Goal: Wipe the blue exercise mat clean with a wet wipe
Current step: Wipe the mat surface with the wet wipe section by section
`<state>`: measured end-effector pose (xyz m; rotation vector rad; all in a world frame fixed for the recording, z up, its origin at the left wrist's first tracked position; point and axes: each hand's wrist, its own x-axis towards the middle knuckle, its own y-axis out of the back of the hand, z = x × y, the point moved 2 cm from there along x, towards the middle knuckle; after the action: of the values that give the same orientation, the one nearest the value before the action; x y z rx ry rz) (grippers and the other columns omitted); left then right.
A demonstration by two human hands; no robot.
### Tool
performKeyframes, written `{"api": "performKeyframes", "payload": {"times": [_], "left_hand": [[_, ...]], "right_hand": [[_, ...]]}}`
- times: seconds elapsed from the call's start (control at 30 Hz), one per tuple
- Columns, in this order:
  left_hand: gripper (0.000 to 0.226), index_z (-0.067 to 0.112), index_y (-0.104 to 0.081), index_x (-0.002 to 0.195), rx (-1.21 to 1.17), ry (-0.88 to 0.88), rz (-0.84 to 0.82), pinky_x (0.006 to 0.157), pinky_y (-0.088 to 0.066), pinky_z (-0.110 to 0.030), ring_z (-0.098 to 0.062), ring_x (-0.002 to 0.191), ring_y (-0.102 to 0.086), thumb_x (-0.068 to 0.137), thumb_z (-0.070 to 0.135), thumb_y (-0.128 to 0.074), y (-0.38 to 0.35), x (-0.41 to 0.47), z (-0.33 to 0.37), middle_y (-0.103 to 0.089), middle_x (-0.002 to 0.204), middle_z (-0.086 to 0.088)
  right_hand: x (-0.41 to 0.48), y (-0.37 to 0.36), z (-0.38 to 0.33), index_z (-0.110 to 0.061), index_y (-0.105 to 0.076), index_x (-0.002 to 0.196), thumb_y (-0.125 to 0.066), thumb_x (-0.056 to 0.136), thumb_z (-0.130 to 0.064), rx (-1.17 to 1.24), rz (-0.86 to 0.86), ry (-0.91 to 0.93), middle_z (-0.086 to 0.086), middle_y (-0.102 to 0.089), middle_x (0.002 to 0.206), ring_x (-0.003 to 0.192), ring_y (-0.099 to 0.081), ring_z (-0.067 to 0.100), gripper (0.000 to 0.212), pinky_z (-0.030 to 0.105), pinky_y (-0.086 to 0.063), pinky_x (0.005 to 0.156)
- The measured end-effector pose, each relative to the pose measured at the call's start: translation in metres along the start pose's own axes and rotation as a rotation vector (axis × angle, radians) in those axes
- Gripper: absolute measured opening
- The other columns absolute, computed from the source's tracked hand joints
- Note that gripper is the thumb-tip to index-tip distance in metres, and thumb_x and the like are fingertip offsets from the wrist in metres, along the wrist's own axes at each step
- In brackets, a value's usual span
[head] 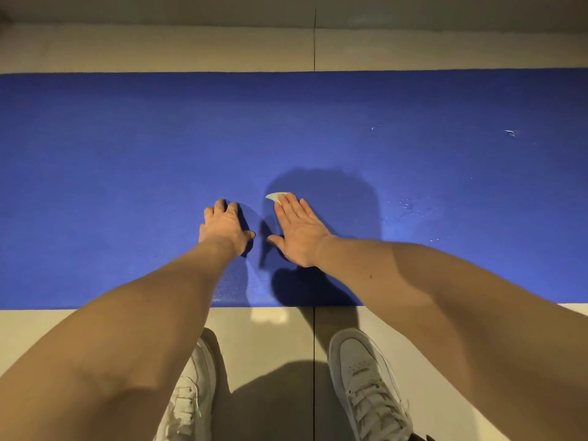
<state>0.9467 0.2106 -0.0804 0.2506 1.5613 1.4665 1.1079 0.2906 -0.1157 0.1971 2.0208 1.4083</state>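
The blue exercise mat (127, 170) lies flat across the floor, spanning the whole width of the view. My right hand (299, 232) lies flat on the mat near its front edge, fingers straight, pressing a white wet wipe (276, 196) whose corner sticks out past the fingertips. My left hand (224, 226) rests on the mat just to the left, its fingers bent down against the surface with nothing in them. A few small white specks (510, 133) sit on the mat at the right, and damp spots (410, 208) glisten beside my right hand.
Pale tiled floor (159, 49) borders the mat on the far and near sides, with a dark grout line (314, 39) running down the middle. My two white sneakers (366, 383) stand on the tiles just short of the mat's front edge.
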Motion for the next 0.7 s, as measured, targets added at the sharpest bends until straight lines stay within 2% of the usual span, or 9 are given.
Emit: {"api": "performKeyframes", "payload": {"times": [0.07,0.13,0.23,0.33,0.43,0.57,0.63,0.7], "left_hand": [[0.077,0.016,-0.033,0.151,-0.004,0.002,0.000,0.110,-0.039,-0.049,-0.030,0.143,-0.019,0.089,0.040,-0.071,0.002,0.003,0.001,-0.021,0.159,-0.003],[0.076,0.016,-0.034,0.151,-0.012,0.005,-0.001,0.110,-0.040,-0.049,-0.030,0.143,-0.020,0.090,0.040,-0.071,0.002,0.006,0.003,-0.022,0.159,-0.003],[0.076,0.016,-0.034,0.151,-0.009,0.002,0.003,0.111,-0.039,-0.049,-0.031,0.143,-0.020,0.090,0.042,-0.070,0.003,0.009,0.005,-0.022,0.159,-0.004],[0.076,0.016,-0.032,0.152,0.001,-0.003,0.010,0.111,-0.038,-0.049,-0.031,0.143,-0.019,0.091,0.043,-0.069,0.006,0.014,0.006,-0.021,0.160,-0.004],[0.076,0.016,-0.031,0.153,-0.007,-0.002,0.018,0.112,-0.037,-0.048,-0.030,0.144,-0.018,0.092,0.043,-0.068,0.010,0.021,0.007,-0.019,0.161,-0.005],[0.077,0.016,-0.030,0.153,0.002,-0.009,0.031,0.110,-0.036,-0.048,-0.030,0.145,-0.017,0.091,0.044,-0.068,0.014,0.029,0.007,-0.018,0.161,-0.005],[0.077,0.016,-0.031,0.153,0.006,-0.011,0.033,0.111,-0.036,-0.048,-0.030,0.145,-0.017,0.092,0.044,-0.067,0.016,0.034,0.007,-0.018,0.161,-0.005],[0.076,0.016,-0.031,0.153,0.002,-0.006,0.033,0.112,-0.036,-0.049,-0.031,0.144,-0.017,0.092,0.044,-0.067,0.018,0.039,0.006,-0.019,0.161,-0.005]], "right_hand": [[0.001,0.006,0.018,-0.013,0.011,0.162,-0.027,0.106,-0.055,0.012,0.049,0.023,-0.003,0.016,0.170,0.156,0.018,0.021,0.080,0.047,0.003,0.127],[0.002,0.014,0.046,-0.017,0.013,0.161,-0.028,0.105,-0.055,0.034,0.071,-0.094,-0.006,0.018,0.169,0.156,0.018,0.023,0.079,0.049,0.004,0.126],[0.007,0.024,0.076,-0.013,0.015,0.161,-0.018,0.104,-0.062,0.010,-0.004,-0.333,0.003,0.025,0.168,0.154,0.023,0.032,0.082,0.050,0.011,0.125],[0.017,0.024,0.064,-0.005,0.013,0.160,-0.016,0.103,-0.064,0.078,0.014,-0.429,0.010,0.024,0.168,0.153,0.024,0.035,0.087,0.051,0.011,0.125],[0.026,0.021,0.023,-0.004,0.006,0.161,-0.025,0.104,-0.059,0.136,0.097,-0.262,0.008,0.018,0.169,0.154,0.022,0.031,0.086,0.050,0.009,0.126],[0.040,0.018,0.004,-0.009,0.009,0.162,-0.022,0.106,-0.056,0.033,0.053,-0.020,0.005,0.017,0.170,0.155,0.021,0.025,0.079,0.047,0.009,0.126],[0.045,0.023,0.021,-0.016,0.007,0.163,-0.027,0.105,-0.055,0.051,0.122,0.011,-0.004,0.011,0.171,0.157,0.015,0.021,0.077,0.047,0.006,0.127],[0.047,0.032,0.053,-0.022,0.004,0.163,-0.036,0.104,-0.052,0.128,0.202,-0.105,-0.008,0.004,0.169,0.157,0.009,0.021,0.077,0.047,0.006,0.127]]}}
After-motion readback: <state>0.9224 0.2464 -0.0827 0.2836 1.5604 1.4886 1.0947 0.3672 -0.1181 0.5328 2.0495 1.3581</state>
